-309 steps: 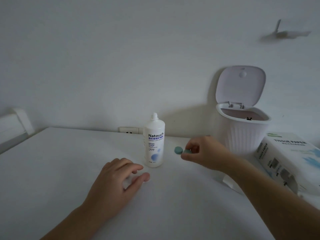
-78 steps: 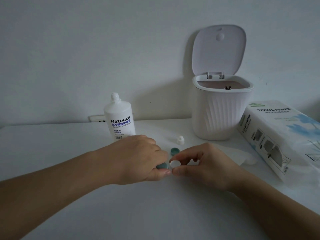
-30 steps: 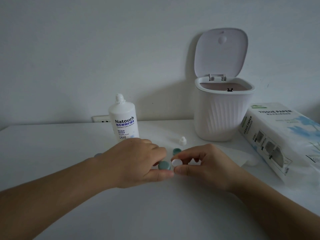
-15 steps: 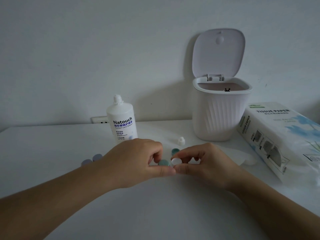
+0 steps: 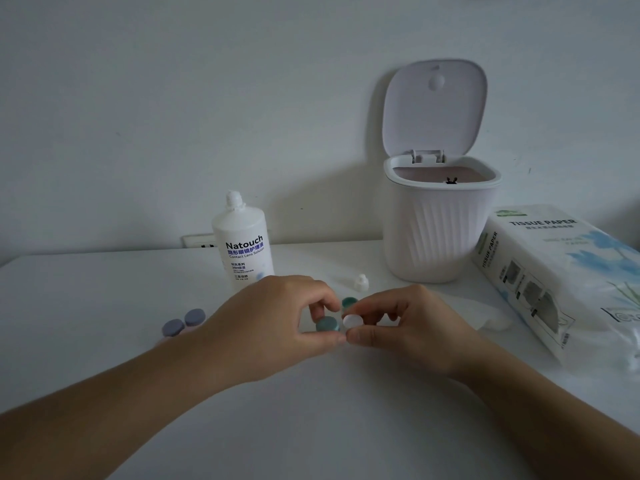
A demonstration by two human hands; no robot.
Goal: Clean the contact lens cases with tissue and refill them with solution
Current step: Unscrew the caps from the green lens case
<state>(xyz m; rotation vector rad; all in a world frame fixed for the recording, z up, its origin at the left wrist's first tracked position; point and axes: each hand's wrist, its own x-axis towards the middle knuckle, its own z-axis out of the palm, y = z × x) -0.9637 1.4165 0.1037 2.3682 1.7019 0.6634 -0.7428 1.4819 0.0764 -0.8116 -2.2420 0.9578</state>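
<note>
My left hand (image 5: 273,327) pinches the teal cap (image 5: 327,324) on a contact lens case at the table's middle. My right hand (image 5: 408,323) pinches the white cap (image 5: 352,320) right beside it, thumbs nearly touching. A loose teal cap (image 5: 349,302) lies just behind my fingers. A second case with purple caps (image 5: 183,322) sits to the left, partly hidden by my left wrist. The uncapped solution bottle (image 5: 242,247) stands behind my left hand, its small white cap (image 5: 361,283) on the table. A flat tissue (image 5: 485,315) lies right of my right hand.
A white bin (image 5: 440,220) with its lid up stands at the back right. A tissue paper pack (image 5: 561,275) lies along the right edge. A wall socket (image 5: 199,240) sits behind the bottle. The white table (image 5: 86,299) meets the wall at the back.
Both hands stay on the case caps with small finger shifts. My left forearm has moved aside, uncovering the purple-capped case on the left.
</note>
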